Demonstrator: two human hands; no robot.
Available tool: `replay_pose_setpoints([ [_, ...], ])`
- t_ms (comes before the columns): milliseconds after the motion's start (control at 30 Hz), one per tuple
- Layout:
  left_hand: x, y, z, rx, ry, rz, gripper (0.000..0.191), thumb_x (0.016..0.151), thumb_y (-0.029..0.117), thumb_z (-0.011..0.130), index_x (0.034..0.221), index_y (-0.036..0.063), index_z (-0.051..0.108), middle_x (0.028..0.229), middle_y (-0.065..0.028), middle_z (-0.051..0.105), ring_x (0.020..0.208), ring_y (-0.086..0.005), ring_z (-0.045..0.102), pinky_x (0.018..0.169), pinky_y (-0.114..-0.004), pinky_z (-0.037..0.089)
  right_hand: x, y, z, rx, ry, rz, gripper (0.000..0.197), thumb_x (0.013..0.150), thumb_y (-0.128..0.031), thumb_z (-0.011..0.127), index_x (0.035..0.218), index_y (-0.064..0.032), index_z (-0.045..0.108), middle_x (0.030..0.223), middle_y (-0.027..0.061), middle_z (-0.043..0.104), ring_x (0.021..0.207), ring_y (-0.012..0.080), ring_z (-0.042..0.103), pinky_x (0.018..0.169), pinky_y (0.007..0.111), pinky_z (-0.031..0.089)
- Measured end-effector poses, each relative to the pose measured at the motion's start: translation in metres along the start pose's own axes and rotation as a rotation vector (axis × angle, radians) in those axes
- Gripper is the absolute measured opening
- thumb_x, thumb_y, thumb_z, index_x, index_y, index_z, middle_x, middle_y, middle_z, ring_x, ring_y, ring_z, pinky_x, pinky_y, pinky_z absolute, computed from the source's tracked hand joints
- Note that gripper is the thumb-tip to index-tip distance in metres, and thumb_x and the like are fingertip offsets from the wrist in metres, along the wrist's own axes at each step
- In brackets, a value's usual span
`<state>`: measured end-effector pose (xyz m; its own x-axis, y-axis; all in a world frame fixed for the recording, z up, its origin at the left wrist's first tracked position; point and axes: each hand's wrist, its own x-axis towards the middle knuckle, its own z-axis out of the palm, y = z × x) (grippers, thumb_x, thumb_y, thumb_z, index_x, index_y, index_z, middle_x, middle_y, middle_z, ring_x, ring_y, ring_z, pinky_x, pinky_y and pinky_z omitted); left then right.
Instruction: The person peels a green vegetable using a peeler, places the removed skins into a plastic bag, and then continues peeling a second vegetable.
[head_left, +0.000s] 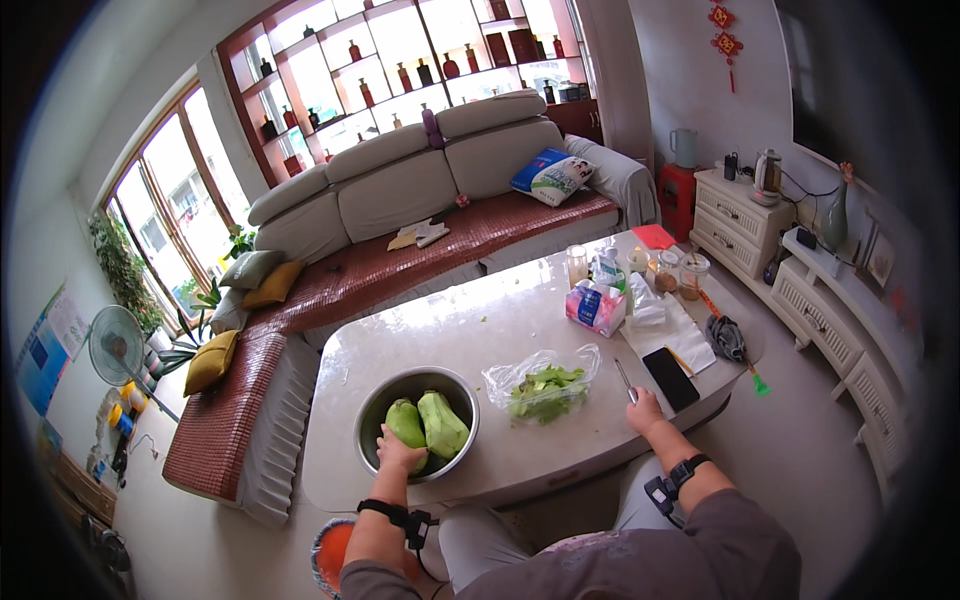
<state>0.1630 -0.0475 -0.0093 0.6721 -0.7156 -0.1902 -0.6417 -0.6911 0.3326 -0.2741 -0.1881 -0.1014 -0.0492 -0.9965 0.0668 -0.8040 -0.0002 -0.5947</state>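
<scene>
A round steel bowl (362, 433) stands at the near left of the table, with two large pale-green gourd-like vegetables (444, 427) in it. My left hand (399, 451) reaches over the bowl's near rim and grips the left green vegetable (405, 420). In my right hand (645, 412) is a narrow metal tool (624, 375), apparently a small knife, its tip pointing away from me over the table. Between the hands, green peelings (547, 394) lie in a heap on and beside a clear plastic bag (504, 381).
Right of my right hand lies a black phone (671, 379) near the edge of the table (420, 337). Farther back are a tissue pack (595, 307), a white cloth or paper (686, 337), a lidded cup (694, 274) and jars. An orange-lined bin (334, 555) stands below on the floor.
</scene>
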Motion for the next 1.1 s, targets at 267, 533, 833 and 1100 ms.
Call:
replay_pose_setpoints([
  [267,-0.007,0.001,-0.009,-0.023,-0.093,-0.105,0.114,0.046,0.028,0.078,0.133,0.0083,0.007,0.128,-0.0188,0.028,0.116,-0.0323,0.037,0.095,-0.036,0.036,-0.031,-0.010,-0.020,0.415,0.114,-0.102,0.032,0.078,-0.026,0.056,0.096,-0.0005,0.051,0.077,0.0156,0.058,0.069,0.0271,0.057,0.063,0.035,0.045],
  [533,0.025,-0.008,-0.013,-1.011,-0.231,-0.219,0.064,0.059,0.022,0.070,0.112,0.0059,0.038,0.100,-0.0151,0.051,0.092,-0.0276,0.052,0.068,-0.048,0.045,-0.046,-0.034,-0.058,0.872,-0.172,0.004,0.017,0.085,-0.017,0.047,0.099,-0.0068,0.046,0.066,-0.0015,0.046,0.049,0.0033,0.043,0.040,0.018,0.036],
  [833,-0.016,-0.041,0.009,-1.902,-0.574,0.214,0.050,0.074,0.033,0.055,0.117,0.0097,0.043,0.112,-0.0110,0.050,0.102,-0.0276,0.050,0.073,-0.048,0.047,-0.054,-0.070,-0.050,1.063,-0.391,-0.073,0.012,0.084,-0.016,0.049,0.088,-0.0057,0.046,0.068,0.0004,0.046,0.049,0.0051,0.044,0.040,0.019,0.036],
  [1100,-0.093,0.061,0.026,-2.036,-0.808,0.565,0.080,0.068,0.015,0.062,0.134,0.0129,0.016,0.128,-0.0095,0.034,0.117,-0.0236,0.036,0.096,-0.037,0.030,-0.076,-0.196,-0.033,1.373,-0.674,-0.198,0.029,0.089,-0.022,0.046,0.112,-0.0047,0.045,0.107,0.0067,0.052,0.093,0.0136,0.052,0.076,0.026,0.045],
])
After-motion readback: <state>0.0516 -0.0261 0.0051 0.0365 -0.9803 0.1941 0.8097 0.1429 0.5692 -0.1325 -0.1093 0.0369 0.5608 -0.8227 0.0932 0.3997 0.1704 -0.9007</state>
